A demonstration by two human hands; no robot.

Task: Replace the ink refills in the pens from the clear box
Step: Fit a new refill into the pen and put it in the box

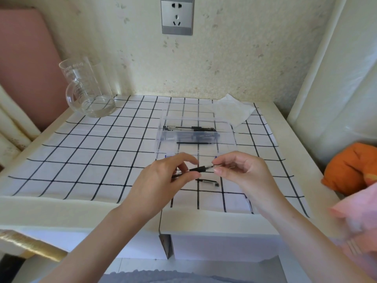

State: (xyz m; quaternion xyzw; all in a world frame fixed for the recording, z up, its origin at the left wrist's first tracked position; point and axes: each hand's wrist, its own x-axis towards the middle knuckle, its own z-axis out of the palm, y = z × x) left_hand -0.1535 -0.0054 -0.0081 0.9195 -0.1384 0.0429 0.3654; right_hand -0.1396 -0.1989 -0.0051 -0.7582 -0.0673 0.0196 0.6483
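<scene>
**Black pen held in both your hands**

Black and clear, the pen (199, 169) sits between your two hands, just above the checked cloth (81, 150). Your left hand (163, 176) pinches the pen's back part with curled fingers. Your right hand (242, 172) pinches the clear front end with its fingertips. The two hands are close together, with only the pen's black grip showing between them. The pen lies almost flat, pointing from left to right.

Right under the pen, a pen cap (208, 182) lies flat on the cloth.

Just past your hands stands the clear box (163, 139). Inside it, a few black pens (191, 128) lie side by side near the far wall. One thin black refill (193, 142) lies by itself on the side nearer to you.

Behind the box on the right, a white tissue (232, 111) lies crumpled on the cloth. Far on the left, a glass mug (87, 90) stands at the back corner of the white table (61, 207). Up on the wall is a grey socket (176, 15). At the right edge sits something soft and orange (350, 168).
</scene>
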